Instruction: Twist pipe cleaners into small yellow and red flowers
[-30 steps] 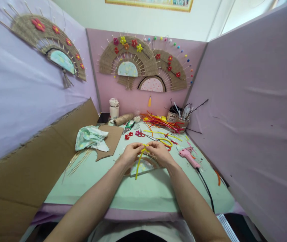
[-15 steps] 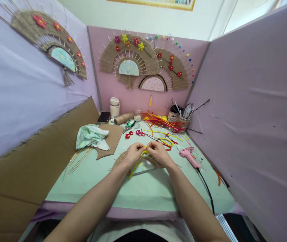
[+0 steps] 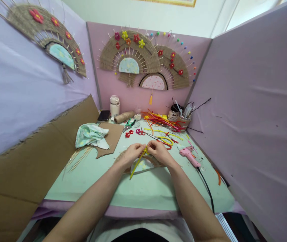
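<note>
A yellow pipe cleaner is pinched between both hands, its upper part bent into small loops and its long tail slanting down to the left. My left hand grips it from the left with closed fingers. From the right, my right hand pinches the looped end, fingertips almost meeting the left ones. Beneath the hands lies a twine-woven fan with a pale blue-green cloth half-circle, partly covered by them. Just beyond are yellow-handled scissors and small red pipe-cleaner flowers.
A pink glue gun with a black cord lies at right. Crumpled cloth rests by cut cardboard at left. Behind are a twine roll, a white bottle, green-handled pliers and a heap of coloured pipe cleaners.
Both hands stay nearly in place, fingers shifting slightly on the yellow pipe cleaner. More of its bent loops and of the cloth half-circle shows now. The view has tilted a little.
</note>
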